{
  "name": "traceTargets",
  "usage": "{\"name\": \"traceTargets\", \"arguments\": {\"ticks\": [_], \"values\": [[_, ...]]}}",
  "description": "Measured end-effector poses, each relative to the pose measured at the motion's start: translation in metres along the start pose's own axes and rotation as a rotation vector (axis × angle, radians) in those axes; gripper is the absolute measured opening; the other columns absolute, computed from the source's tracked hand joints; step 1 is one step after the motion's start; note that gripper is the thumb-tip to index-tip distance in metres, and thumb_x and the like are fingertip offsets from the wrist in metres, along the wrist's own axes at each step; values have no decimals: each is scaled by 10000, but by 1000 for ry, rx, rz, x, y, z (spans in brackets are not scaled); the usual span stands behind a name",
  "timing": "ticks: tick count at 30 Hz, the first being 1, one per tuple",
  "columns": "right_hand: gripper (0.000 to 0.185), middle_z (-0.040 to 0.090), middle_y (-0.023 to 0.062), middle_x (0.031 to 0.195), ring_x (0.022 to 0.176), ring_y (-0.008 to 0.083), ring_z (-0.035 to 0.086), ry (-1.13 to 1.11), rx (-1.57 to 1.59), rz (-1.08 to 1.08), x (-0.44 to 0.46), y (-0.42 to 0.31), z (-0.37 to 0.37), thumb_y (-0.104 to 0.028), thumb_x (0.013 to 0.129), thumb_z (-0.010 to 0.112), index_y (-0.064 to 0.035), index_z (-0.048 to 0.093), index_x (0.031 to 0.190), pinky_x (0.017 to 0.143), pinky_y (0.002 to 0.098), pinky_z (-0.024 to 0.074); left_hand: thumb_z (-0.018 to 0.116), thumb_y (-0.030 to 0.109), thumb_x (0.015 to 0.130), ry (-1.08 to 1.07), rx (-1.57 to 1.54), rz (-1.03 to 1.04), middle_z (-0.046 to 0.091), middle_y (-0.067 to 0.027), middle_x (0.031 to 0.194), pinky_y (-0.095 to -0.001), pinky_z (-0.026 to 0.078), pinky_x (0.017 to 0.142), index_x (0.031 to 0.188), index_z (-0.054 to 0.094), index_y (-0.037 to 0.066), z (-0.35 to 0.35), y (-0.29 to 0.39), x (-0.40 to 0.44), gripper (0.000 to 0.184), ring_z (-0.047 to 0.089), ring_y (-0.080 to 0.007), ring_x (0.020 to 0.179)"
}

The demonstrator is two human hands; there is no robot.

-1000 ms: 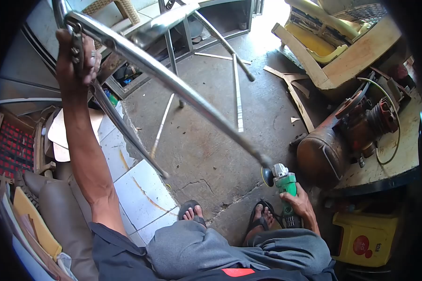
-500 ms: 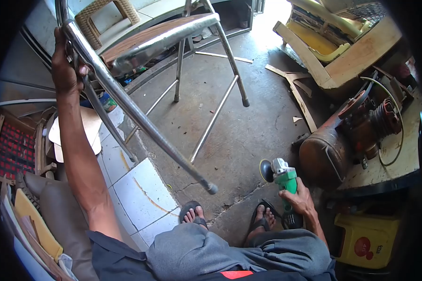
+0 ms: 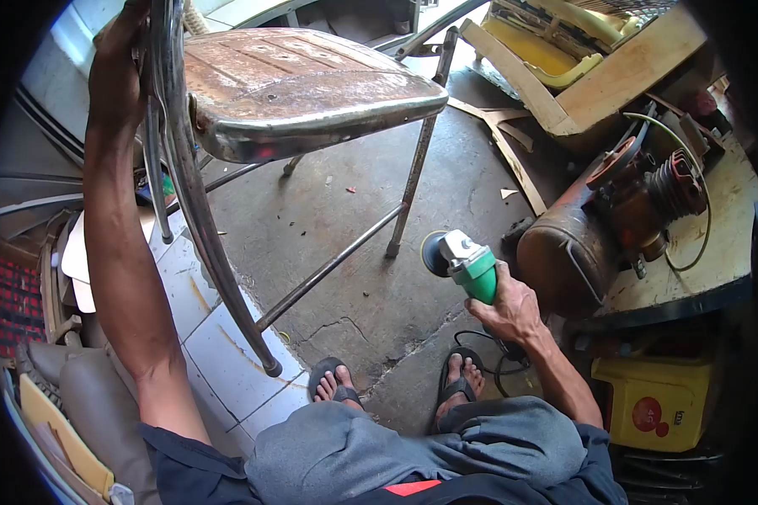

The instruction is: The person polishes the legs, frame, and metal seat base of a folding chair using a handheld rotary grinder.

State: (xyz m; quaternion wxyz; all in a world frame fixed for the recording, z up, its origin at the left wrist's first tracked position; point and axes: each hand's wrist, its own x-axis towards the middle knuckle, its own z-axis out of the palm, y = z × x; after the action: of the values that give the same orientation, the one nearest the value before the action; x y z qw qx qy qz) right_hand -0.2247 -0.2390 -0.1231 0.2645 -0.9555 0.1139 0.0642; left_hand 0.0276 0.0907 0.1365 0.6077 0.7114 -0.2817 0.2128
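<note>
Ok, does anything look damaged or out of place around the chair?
Yes. The chair seat has brown, rust-like patches where its finish looks worn away. The concrete floor is cracked, brown streaks stain the white tiles, and loose wood strips lie scattered near the compressor.

The chair (image 3: pixel 312 80) is left of the grinder (image 3: pixel 478 273), and the compressor (image 3: pixel 556 265) lies to the grinder's right.
</note>
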Motion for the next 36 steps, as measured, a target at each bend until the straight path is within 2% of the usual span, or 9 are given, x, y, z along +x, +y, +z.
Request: {"name": "traceTargets", "arguments": {"ticks": [7,11,15,17,18,21,27,33,36], "values": [[762,652,263,935,737,424,690,193,-306,-214,47,-15,15,-323,799,720,77,393,1358,635,534,555,515,711,946,165,44,217,517,55,663,-204,437,439,1065,663,84,6,-23,4,655,495,-31,508],[799,631,289,971,750,422,698,266,-394,-248,94,-30,9,-302,814,713,96,361,1411,611,508,566,499,796,895,4,2,89,506,50,625,-220,382,400,984,689,87,12,-11,5,739,454,-40,451],[782,631,299,993,780,435,701,183,-549,-266,114,-46,-2,-289,822,706,96,363,1410,619,510,569,521,769,910,50,208,87,462,66,516,-223,358,369,876,690,115,6,-17,21,677,414,-51,382],[764,629,318,974,749,431,704,170,-586,-320,120,-48,-6,-264,830,701,93,353,1409,586,508,566,509,756,927,-165,95,135,445,75,492,-221,351,363,842,669,114,1,-36,31,667,393,-48,364],[748,628,317,917,701,412,705,210,-541,-313,126,-52,-12,-243,834,696,90,343,1404,535,499,553,496,737,947,-202,140,-21,453,69,497,-224,348,337,803,644,114,4,-27,39,656,404,-42,356],[722,630,285,841,612,377,687,408,-494,-280,148,-58,-24,-237,844,690,104,347,1381,489,496,532,495,725,954,-162,143,-13,442,72,493,-221,345,328,795,641,114,23,-15,36,649,402,-42,351],[728,635,336,878,654,423,695,206,-603,-343,140,-61,-26,-248,830,703,120,369,1362,543,507,552,480,723,963,-159,100,-25,417,85,488,-221,339,337,764,622,125,22,-20,39,646,401,-45,363],[700,664,300,870,731,417,707,301,-469,-109,159,-98,-36,-276,853,685,138,384,1331,598,528,545,479,724,964,-166,94,-7,414,86,484,-224,316,341,719,607,139,25,-29,36,647,387,-48,360],[699,642,375,871,745,429,700,145,-588,-205,155,-105,-32,-228,909,619,257,353,1337,678,544,556,478,724,964,-168,69,-1,412,87,482,-225,304,344,696,600,145,20,-33,41,649,379,-50,359]]}}
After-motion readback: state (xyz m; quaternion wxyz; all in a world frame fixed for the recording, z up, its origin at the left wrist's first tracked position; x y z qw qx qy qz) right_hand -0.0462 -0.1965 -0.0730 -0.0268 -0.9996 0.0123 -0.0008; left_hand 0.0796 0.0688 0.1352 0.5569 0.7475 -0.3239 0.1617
